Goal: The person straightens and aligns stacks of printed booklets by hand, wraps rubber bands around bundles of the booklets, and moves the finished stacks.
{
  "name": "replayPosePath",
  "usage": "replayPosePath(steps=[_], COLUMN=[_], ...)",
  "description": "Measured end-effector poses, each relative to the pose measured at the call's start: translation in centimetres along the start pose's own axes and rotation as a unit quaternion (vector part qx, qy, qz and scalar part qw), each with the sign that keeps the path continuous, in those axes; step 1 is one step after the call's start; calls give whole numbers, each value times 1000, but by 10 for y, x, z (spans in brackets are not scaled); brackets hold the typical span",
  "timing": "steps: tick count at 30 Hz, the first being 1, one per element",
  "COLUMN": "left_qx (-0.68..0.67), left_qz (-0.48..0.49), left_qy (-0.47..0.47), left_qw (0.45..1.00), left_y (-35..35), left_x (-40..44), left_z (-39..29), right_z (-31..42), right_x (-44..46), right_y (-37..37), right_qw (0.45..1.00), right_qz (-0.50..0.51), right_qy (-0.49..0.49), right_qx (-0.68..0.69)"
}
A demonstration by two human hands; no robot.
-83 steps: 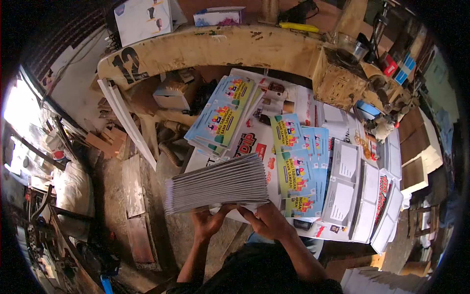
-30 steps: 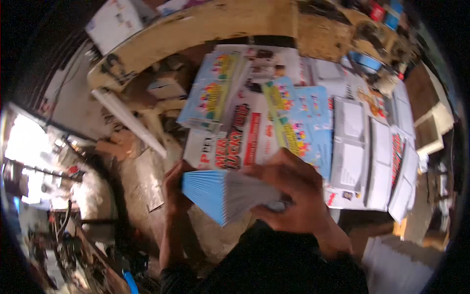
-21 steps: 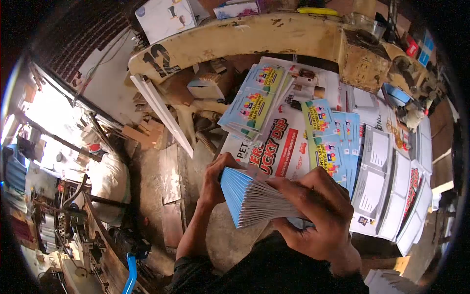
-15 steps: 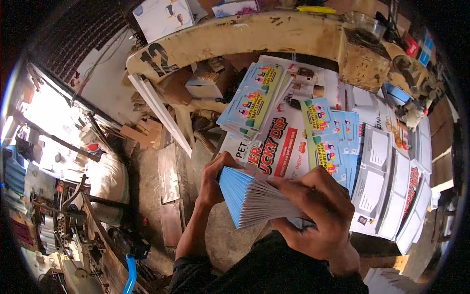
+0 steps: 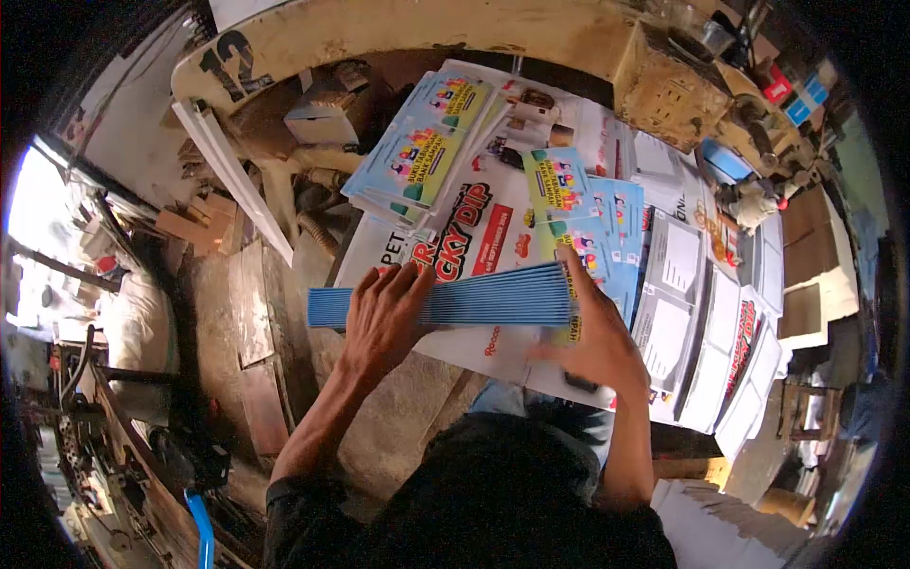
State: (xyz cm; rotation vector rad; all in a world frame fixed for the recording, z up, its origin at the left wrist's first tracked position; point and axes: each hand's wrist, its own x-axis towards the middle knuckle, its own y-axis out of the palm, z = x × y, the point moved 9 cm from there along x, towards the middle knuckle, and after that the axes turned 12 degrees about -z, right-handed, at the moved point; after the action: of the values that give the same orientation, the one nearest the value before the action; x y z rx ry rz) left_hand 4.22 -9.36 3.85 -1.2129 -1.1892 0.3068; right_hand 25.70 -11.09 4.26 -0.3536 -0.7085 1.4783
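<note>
Level above the work surface, a stack of blue printed sheets (image 5: pixel 493 299) shows its layered long edge to me. My left hand (image 5: pixel 387 308) is closed around the stack left of its middle, with the fingers over the top. At the right end my right hand (image 5: pixel 602 332) cups the stack, slightly blurred, with fingers above and below the corner. Just beyond lie loose blue and yellow booklet covers (image 5: pixel 559 185), partly overlapping. A taller pile of the same covers (image 5: pixel 417 156) is at the back left.
Large printed poster sheets (image 5: pixel 493 204) lie under the covers. White and grey printed sheets (image 5: pixel 668 275) spread to the right. A curved cream machine frame (image 5: pixel 408 27) marked 12 runs along the back, with a worn box (image 5: pixel 673 90). Wooden boards (image 5: pixel 256 313) are at the left.
The stack has gone from bent and fanned to straight and level. My left hand now wraps its near-left part, while my right hand has moved to its right end. The view has shifted too.
</note>
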Motion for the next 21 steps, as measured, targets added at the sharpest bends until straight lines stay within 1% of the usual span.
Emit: replayPosePath(steps=[1, 2, 4, 5, 6, 8, 9, 11, 12, 13, 14, 15, 16, 18, 19, 20, 21], left_qx=[-13, -10, -8, -7, -6, -4, 0, -12, -48, -41, -178, -314, -233, -147, -96, -97, -28], left_qz=[7, 10, 22, 30, 29, 53, 51, 86, 89, 88, 72, 54, -32, -152, -215, -153, -30], left_qy=[-10, -12, -18, -23, -23, -29, -35, -64, -61, -72, -103, -128, -102, -31, -4, -77, -114], left_qw=[1000, 1000, 1000, 999, 999, 998, 998, 994, 993, 993, 976, 939, 967, 977, 972, 980, 993], left_y=[1, 1, -2, -2, -1, 5, 7, 13, 8, -6, -26, -46, -83, -108, -120, -89, -48], left_x=[0, -1, -1, -1, 0, -4, -6, -14, -13, -9, 2, 14, 23, 19, 15, 2, -10], left_z=[-1, -1, -3, -3, -3, 1, 2, 8, 7, 12, 13, 13, 20, 39, 49, 67, 74], right_z=[24, 41, 88, 93, 98, 96, 84, 47, 44, 46, 50, 51, 48, 46, 46, 45, 42], right_x=[-2, -1, 3, 6, 8, 7, 7, 11, 13, 14, 15, 16, 17, 18, 19, 21, 21], right_y=[-9, -11, -13, -5, 8, 40, 53, 89, 92, 86, 80, 81, 81, 83, 84, 85, 85], right_qw=[997, 997, 984, 984, 977, 960, 959, 936, 935, 937, 937, 937, 943, 953, 953, 955, 956], right_qz=[-35, -29, -50, -50, -40, -17, -14, 80, 85, 49, 10, 11, 14, 18, 19, 32, 45], right_qy=[-60, -59, -161, -160, -182, -221, -227, -201, -213, -241, -266, -271, -255, -227, -227, -217, -205], right_qx=[-39, -37, -61, -61, -100, -171, -169, -277, -271, -248, -225, -222, -212, -200, -199, -201, -203])
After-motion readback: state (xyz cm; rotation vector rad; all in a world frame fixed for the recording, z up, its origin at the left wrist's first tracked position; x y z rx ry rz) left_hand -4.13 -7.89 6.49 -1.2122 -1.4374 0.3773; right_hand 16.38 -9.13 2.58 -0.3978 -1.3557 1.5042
